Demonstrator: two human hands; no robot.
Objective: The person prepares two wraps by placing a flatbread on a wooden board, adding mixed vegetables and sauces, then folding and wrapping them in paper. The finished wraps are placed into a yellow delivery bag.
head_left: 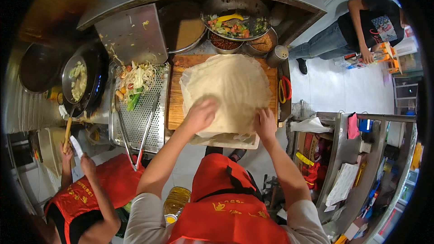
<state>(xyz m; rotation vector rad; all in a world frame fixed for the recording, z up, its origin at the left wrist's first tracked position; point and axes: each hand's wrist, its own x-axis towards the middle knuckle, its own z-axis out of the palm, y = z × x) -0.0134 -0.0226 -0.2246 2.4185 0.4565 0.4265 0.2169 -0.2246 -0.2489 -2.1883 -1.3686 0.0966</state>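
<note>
Basically, the sheet [230, 86] is thin, pale cream, prob. dough or flatbread, w/ faint wrinkles and a wavy, ragged rim. It's lying flat on the wooden board [175, 101] right in front of me, covering most of it. Roughly round, approx. as wide as long, so no clear long axis; its near edge faces my red apron [217, 228]. My hands are apart: L hand [203, 114] is a blur at the sheet's near-left part, can't make out if it's pinching or just resting; R hand [265, 121] has bent fingers at the near-right rim, grip unclear. Board's orange-brown w/ visible grain. To the L, a perforated metal tray [138, 129] w/ long tongs [150, 119] & stringy sprouts [143, 77]; beyond the board, a round metal bowl [226, 7] w/ chopped veg [230, 28].
</note>
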